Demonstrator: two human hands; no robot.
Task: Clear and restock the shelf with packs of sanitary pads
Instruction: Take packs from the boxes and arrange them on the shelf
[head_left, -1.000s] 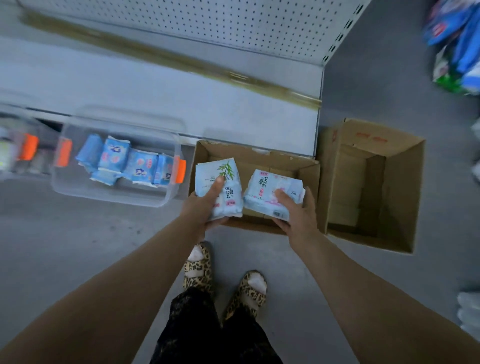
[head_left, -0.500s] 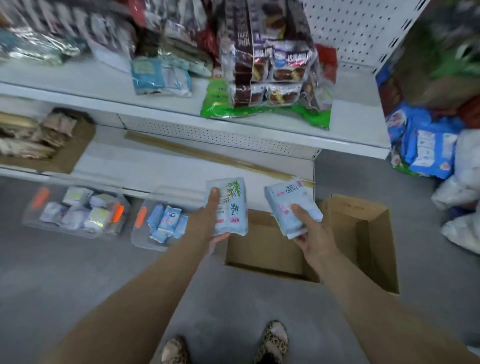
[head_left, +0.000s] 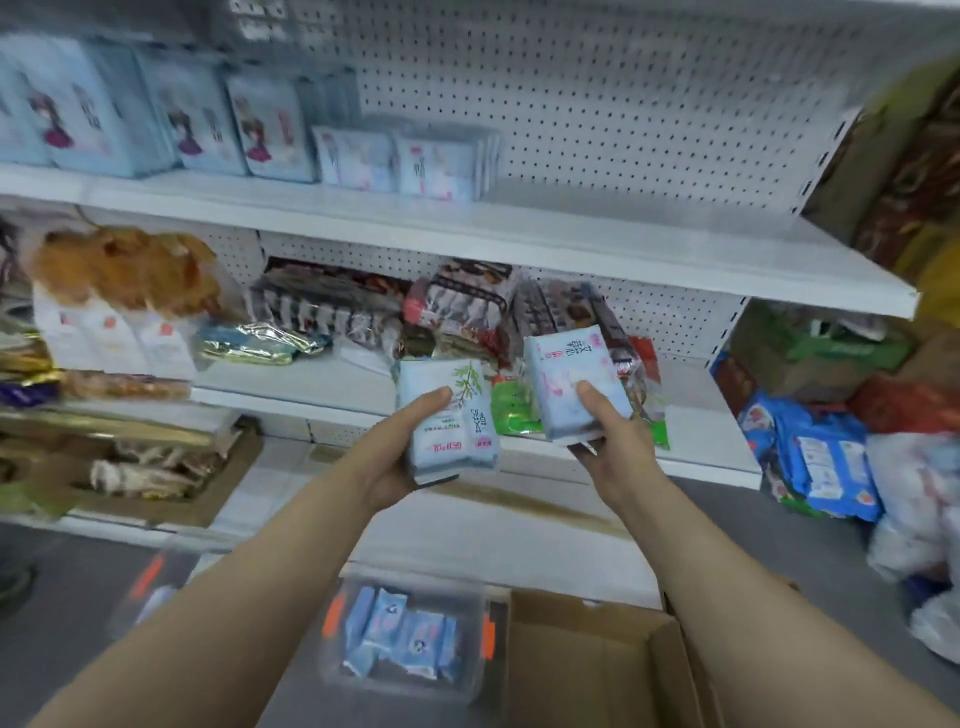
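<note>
Pale-blue plastic wrap, soft and puffy, on both packs of sanitary pads. One apiece: left hand (head_left: 395, 462) curled round the leaf-printed pack (head_left: 452, 415), thumb across its face; right hand (head_left: 618, 447) clamped on the pink-lettered pack (head_left: 566, 379), tilted back. Both held out in front of the middle shelf (head_left: 332, 374), printed fronts toward the camera, probably to match them against the row of pads (head_left: 436, 166) standing on the upper shelf (head_left: 649, 234). Bare space right of that row, likely the landing spot. Down below, small blue packs (head_left: 400, 639) in a clear bin (head_left: 415, 582), just beside an open cardboard box (head_left: 597, 675).
</note>
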